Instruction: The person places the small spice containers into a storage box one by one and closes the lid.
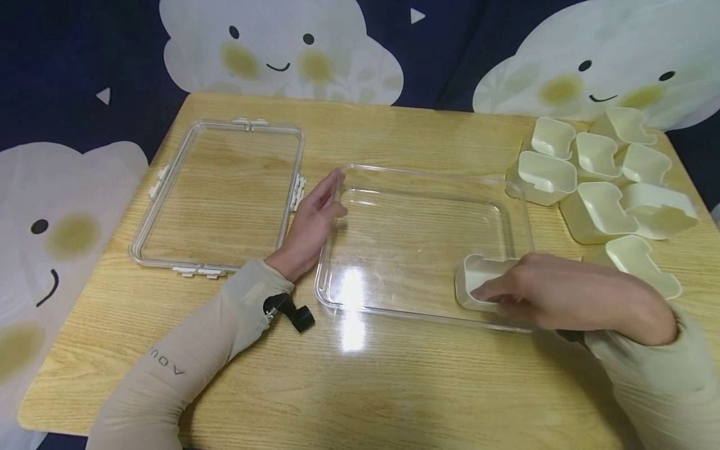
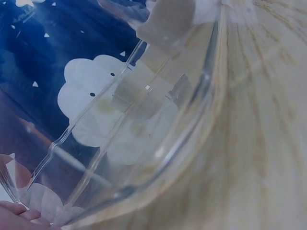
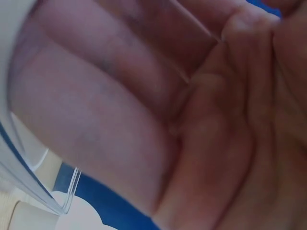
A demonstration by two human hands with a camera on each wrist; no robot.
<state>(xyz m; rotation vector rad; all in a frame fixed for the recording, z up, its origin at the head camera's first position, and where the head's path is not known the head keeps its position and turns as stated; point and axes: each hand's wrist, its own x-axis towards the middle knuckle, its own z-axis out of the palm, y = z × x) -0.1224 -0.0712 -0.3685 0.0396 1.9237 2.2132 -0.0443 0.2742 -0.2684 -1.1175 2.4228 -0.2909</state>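
A clear plastic box [image 1: 416, 250] lies on the table in front of me. My left hand [image 1: 308, 228] holds its left side, thumb and fingers at the rim; the left wrist view catches only fingertips at the lower left, by a corner of the box. Inside the box, at its front right, is a small cream bin [image 1: 468, 281]. My right hand [image 1: 585, 290] grips this bin, with fingers reaching into its opening. The right hand covers the bin's right end and the box's front right corner. In the right wrist view the curled fingers [image 3: 96, 115] fill most of the picture.
Left of the box lies a clear lid [image 1: 219, 194] with white clips. Several more cream bins [image 1: 599, 212] are grouped at the right back of the wooden table [image 1: 360, 387], one of them close behind my right hand. A dark cloth with cloud faces hangs behind.
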